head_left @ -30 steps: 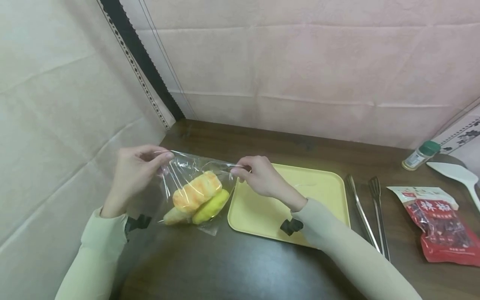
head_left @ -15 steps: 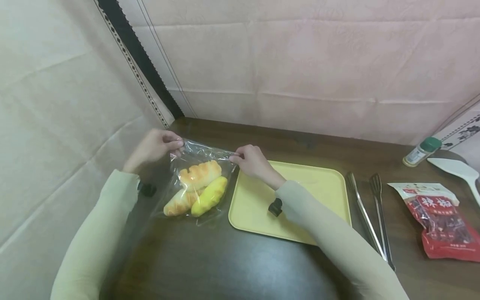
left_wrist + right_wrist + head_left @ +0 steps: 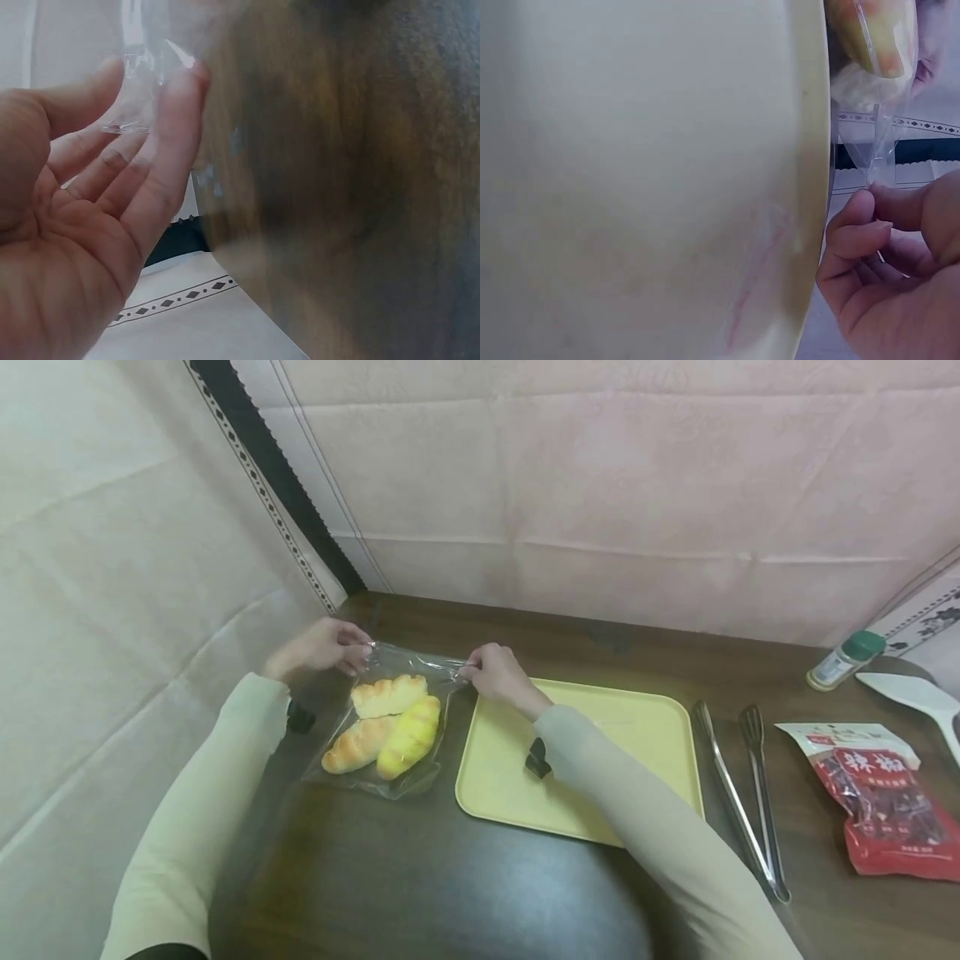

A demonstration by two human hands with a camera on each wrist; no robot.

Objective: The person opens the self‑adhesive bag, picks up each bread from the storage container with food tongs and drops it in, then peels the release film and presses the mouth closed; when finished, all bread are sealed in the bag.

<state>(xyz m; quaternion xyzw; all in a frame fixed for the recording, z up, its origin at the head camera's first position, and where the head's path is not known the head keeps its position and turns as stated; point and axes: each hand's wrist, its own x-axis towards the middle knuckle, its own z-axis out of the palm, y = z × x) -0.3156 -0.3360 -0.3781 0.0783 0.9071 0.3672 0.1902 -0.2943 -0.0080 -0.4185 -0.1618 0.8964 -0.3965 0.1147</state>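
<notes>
A clear plastic bag (image 3: 433,779) holds three bread rolls. Two are golden brown, the upper roll (image 3: 390,695) and the lower left roll (image 3: 358,745); the third is a yellow roll (image 3: 409,737). My left hand (image 3: 330,646) holds the far left corner of the bag; in the left wrist view the film runs between thumb and forefinger. At the opposite corner my right hand (image 3: 495,672) pinches the bag's edge, thumb against forefinger (image 3: 855,206) in the right wrist view. The mouth is stretched between both hands, and the rolls lie low over the table.
A yellow tray (image 3: 487,785) lies right of the bag, under my right forearm, with a thin clear strip (image 3: 754,277) on it. Farther right are metal tongs (image 3: 727,777), a red food packet (image 3: 885,810), a green-capped jar (image 3: 843,662) and a white spatula (image 3: 911,695).
Both hands have moved away from me, the left one also rightward. The bag has gone from hanging bunched to spread flatter, and the rolls have settled side by side.
</notes>
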